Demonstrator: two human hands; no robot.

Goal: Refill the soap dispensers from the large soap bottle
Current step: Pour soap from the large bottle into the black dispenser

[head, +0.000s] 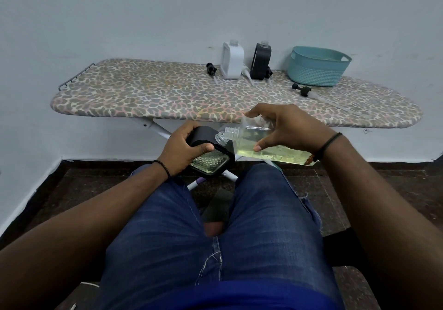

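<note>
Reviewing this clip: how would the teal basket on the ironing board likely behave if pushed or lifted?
The teal basket looks like thin woven-pattern plastic, so probably light. Its wide base suggests it would slide across the ironing board rather than tip. The cut-out handle should give an easy grip.

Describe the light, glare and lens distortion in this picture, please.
Head view: soft, dim, even light, no hard shadows; small highlights on the clear large soap bottle with yellowish liquid; the wide lens bows the leopard-print ironing board; sharp focus overall.

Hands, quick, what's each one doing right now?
Left hand: closed, gripping the black dispenser.
Right hand: closed, holding the tilted soap bottle.
</note>
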